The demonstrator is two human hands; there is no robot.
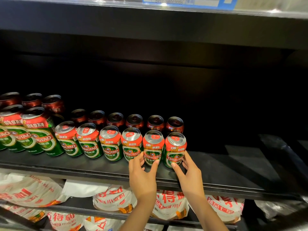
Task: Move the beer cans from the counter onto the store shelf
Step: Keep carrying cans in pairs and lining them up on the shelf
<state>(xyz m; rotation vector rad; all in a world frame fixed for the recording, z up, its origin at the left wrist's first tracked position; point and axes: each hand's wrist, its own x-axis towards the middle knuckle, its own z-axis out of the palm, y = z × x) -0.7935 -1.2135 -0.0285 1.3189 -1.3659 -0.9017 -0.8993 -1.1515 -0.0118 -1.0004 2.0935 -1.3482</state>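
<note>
Green and red Tsingtao beer cans stand in two rows on a black store shelf [225,172]. My left hand [141,177] grips the lower part of the second can from the right [153,144] in the front row, with its thumb on the can's right side and its fingers on the left. My right hand [190,174] holds the rightmost front can [175,145], thumb on its front and fingers round its right side. Both cans stand upright on the shelf, next to each other. The counter is out of view.
A back row of cans [174,124] stands right behind the front row. Taller cans [38,134] are grouped at the far left. The shelf to the right of the cans is bare and dark. White flour bags [166,204] lie on the shelves below. Another shelf with a price label [183,0] runs overhead.
</note>
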